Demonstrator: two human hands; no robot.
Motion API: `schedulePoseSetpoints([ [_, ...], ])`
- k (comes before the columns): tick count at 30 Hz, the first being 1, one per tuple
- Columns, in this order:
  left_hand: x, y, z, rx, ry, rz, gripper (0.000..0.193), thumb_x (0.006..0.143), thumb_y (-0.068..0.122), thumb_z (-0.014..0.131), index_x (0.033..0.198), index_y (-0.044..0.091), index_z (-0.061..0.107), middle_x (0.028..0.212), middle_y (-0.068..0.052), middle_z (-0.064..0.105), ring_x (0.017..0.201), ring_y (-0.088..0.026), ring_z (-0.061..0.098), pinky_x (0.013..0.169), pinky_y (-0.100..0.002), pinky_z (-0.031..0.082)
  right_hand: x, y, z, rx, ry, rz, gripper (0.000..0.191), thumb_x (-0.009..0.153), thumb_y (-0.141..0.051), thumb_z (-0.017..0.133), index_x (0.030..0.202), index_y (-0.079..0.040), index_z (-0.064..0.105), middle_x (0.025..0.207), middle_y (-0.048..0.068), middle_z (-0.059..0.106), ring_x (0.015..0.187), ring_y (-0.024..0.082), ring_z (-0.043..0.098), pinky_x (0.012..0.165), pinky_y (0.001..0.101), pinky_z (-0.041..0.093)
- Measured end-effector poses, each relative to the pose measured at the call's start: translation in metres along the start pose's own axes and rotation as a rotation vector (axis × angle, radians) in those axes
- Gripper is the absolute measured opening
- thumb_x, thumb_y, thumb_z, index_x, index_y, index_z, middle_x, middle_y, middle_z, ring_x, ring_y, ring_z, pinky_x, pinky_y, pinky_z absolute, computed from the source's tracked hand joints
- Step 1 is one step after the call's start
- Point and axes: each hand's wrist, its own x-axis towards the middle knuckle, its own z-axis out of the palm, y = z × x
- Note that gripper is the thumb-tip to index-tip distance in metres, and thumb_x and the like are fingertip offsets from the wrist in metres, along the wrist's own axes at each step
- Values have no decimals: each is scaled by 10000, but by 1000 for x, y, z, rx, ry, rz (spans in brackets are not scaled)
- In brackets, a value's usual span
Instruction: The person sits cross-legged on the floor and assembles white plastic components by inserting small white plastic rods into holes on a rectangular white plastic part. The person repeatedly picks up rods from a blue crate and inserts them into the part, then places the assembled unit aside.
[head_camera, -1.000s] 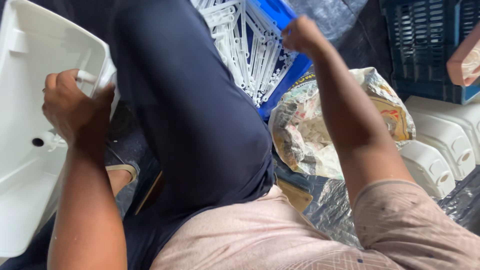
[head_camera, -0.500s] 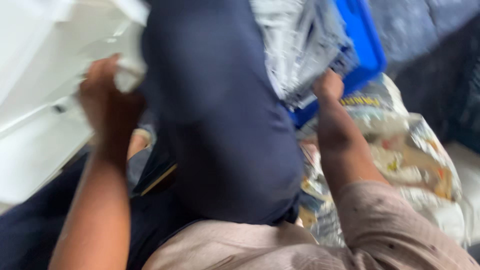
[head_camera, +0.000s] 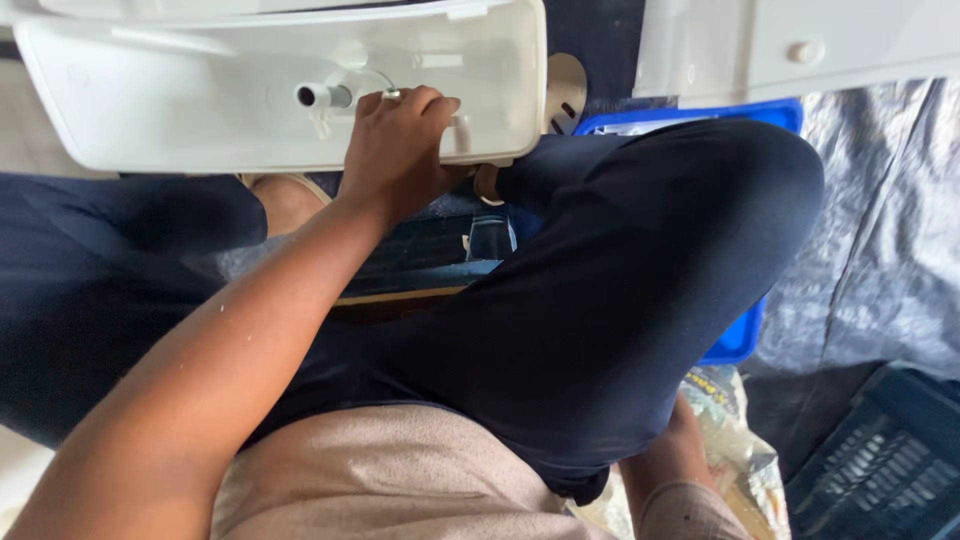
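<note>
A white plastic tank (head_camera: 200, 120) lies open side toward me across the top of the head view, with a short tube fitting (head_camera: 325, 96) inside it. My left hand (head_camera: 400, 150) grips its near rim, fingers curled over the edge next to the fitting. My right forearm (head_camera: 680, 450) reaches down at the bottom right, beside a crumpled plastic bag (head_camera: 745, 440). The right hand itself is hidden behind my bent knee in dark trousers (head_camera: 620, 300).
A blue crate (head_camera: 740, 340) sits under my knee. Another white plastic part (head_camera: 800, 45) stands at the top right. Grey sheeting (head_camera: 880, 250) covers the ground on the right, and a dark slatted crate (head_camera: 880, 470) is at the bottom right.
The view has swung, and the tank now lies across the top with my left hand still on it. My right hand left the blue crate and dropped out of sight behind my knee.
</note>
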Motion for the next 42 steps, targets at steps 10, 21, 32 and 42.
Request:
schedulePoseSetpoints([
  [10,1,-10,7,39,7,-6,421,818,368,855,1088,78,711,1091,-73,708,1029,-272,696,1076,-459,413,-67,-52,-248,1057,465,-407,82,935,81,764,992,37,724,924,114,724,810,187,712,752,290,610],
  [21,-11,-13,-14,19,8,-75,483,685,441,872,1010,110,738,1024,-70,727,978,-280,705,995,-517,429,-244,-407,-186,16,-54,-1286,143,907,19,772,1046,-10,751,1028,97,733,923,209,734,786,328,621],
  [32,-9,-23,-10,-116,-60,-116,480,746,428,838,1056,88,704,1027,-79,724,1049,-271,692,952,-448,476,-175,-442,-98,-501,6,-1251,177,776,-21,805,952,-42,806,916,152,768,831,266,747,777,370,585],
  [42,-12,-19,-23,-119,-103,-131,449,785,409,825,1082,97,697,1047,-65,726,1051,-260,693,959,-433,478,-172,-441,-93,-436,-18,-1131,171,794,7,750,936,-68,809,882,121,781,794,220,765,764,336,599],
])
